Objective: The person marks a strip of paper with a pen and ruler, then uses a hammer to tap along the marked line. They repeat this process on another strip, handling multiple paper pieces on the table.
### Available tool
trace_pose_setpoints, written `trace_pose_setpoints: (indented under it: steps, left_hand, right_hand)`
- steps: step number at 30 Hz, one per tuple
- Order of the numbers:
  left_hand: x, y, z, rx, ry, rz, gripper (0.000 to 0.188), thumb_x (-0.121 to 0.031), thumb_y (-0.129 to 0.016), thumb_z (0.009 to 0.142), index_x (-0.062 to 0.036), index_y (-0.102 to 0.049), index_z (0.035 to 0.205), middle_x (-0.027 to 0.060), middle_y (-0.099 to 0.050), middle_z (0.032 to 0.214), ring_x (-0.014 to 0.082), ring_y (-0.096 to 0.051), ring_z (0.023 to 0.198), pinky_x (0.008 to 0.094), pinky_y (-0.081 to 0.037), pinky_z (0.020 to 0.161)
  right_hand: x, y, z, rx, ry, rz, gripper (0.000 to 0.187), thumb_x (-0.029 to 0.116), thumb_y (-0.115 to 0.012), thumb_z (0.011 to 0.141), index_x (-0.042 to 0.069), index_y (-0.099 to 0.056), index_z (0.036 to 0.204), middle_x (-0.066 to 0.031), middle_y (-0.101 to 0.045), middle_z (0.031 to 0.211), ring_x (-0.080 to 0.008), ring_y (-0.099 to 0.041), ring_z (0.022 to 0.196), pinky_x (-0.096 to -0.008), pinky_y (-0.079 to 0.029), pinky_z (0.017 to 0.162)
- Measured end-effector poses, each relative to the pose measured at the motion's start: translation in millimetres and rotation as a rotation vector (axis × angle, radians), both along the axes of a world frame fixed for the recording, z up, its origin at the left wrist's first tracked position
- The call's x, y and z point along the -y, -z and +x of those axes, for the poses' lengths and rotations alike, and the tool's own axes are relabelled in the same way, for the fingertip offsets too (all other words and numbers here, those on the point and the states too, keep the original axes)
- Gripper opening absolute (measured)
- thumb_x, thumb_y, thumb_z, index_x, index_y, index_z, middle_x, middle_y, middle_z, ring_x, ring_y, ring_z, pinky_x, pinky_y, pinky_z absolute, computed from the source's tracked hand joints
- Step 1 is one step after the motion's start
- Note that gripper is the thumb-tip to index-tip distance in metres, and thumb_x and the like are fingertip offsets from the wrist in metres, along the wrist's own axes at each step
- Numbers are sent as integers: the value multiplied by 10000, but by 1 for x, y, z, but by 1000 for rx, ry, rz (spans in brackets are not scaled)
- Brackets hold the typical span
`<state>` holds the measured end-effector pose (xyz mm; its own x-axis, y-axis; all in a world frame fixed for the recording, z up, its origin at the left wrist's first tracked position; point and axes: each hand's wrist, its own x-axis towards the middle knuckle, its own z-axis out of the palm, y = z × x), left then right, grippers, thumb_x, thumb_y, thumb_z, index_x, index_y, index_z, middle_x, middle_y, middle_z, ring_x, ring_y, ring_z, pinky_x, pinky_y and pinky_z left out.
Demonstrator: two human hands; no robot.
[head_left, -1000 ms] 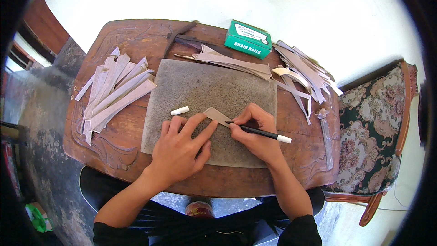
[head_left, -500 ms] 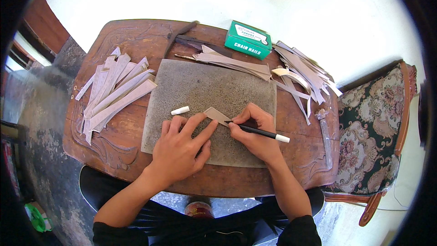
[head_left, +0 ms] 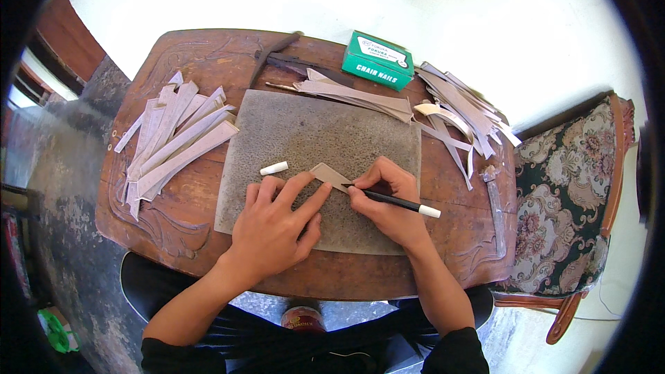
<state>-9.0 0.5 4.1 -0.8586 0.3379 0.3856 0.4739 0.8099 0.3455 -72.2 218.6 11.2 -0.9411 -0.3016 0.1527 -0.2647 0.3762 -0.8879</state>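
Basically no change since 1 s ago: your left hand [head_left: 273, 225], fingers spread, pins the tan strip [head_left: 330, 176]; right hand [head_left: 389, 201] fingers pinch the black pen [head_left: 395, 201], tip on strip — marking ongoing.

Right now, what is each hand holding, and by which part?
The right hand grips a black pen near its tip end, its white end sticking out. The left hand holds nothing; its fingertips press flat on a small tan strip.

tan strip [head_left: 328, 175] | flat on grey mat | black pen [head_left: 391, 201] | tip touching strip
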Motion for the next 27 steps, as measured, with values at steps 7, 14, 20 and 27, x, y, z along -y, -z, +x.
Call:
trace_pose_setpoints:
  steps: [7, 14, 20, 27]
  left_hand:
    - [0, -2, 2, 82, -15, -3, 486, -197, -710, 857, -164, -677, 1341, 61, -586, 1331, 311, -533, 1080, 456, -430, 949]
    - [-1, -2, 2, 77, -13, 7, 491, -194, -707, 854, -165, -676, 1343, 64, -584, 1334, 317, -532, 1081, 461, -432, 942]
    - [-1, -1, 1, 66, -10, -4, 487, -197, -705, 853, -160, -680, 1338, 69, -584, 1330, 319, -530, 1076, 459, -434, 933]
    - [0, -2, 2, 69, -7, 4, 486, -198, -704, 856, -146, -679, 1338, 70, -584, 1328, 316, -532, 1071, 454, -429, 936]
  right_hand:
    - [-6, 10, 1, 163, 26, -211, 169, 11, -767, 813, 14, -603, 853, -39, -661, 848, -78, -622, 750, -255, -516, 669]
    - [-3, -4, 4, 105, -22, -260, 197, -33, -743, 820, 25, -582, 917, -50, -667, 939, -103, -644, 806, -278, -581, 839]
    - [-8, 10, 2, 82, 22, -195, 196, -20, -764, 773, 12, -585, 847, -60, -646, 862, -116, -643, 770, -263, -548, 729]
    - [-5, 3, 1, -15, 19, -61, 190, 21, -786, 750, -2, -599, 777, -76, -628, 803, -120, -619, 711, -264, -486, 628]
